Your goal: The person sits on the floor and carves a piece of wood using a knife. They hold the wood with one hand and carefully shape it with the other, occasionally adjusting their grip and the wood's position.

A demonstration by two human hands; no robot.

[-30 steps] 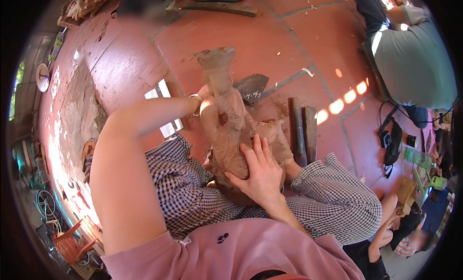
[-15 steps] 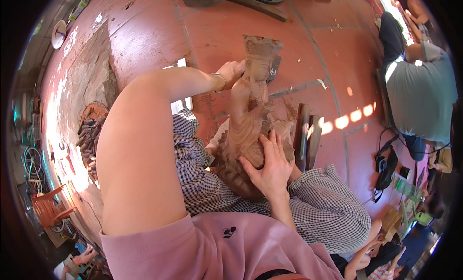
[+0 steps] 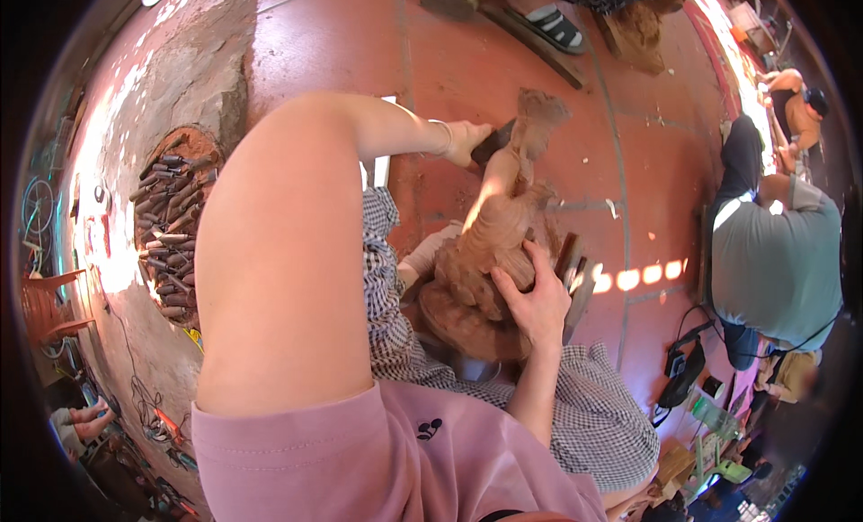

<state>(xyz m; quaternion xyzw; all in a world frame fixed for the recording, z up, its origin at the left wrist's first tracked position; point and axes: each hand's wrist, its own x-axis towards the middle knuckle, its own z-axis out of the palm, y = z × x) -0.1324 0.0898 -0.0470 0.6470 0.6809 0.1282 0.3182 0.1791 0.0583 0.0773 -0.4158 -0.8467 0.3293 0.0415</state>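
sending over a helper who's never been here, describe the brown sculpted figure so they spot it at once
On the red tiled floor, find the checked trousers. Between their legs a brown sculpted figure leans, the right hand on its lower part. Its flared top and ridged folds set it apart from the plain dark bars beside it.

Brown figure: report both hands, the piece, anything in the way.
Left hand at dark slab, grip unclear. Right hand spread on brown figure. Dark bars close beyond right hand.
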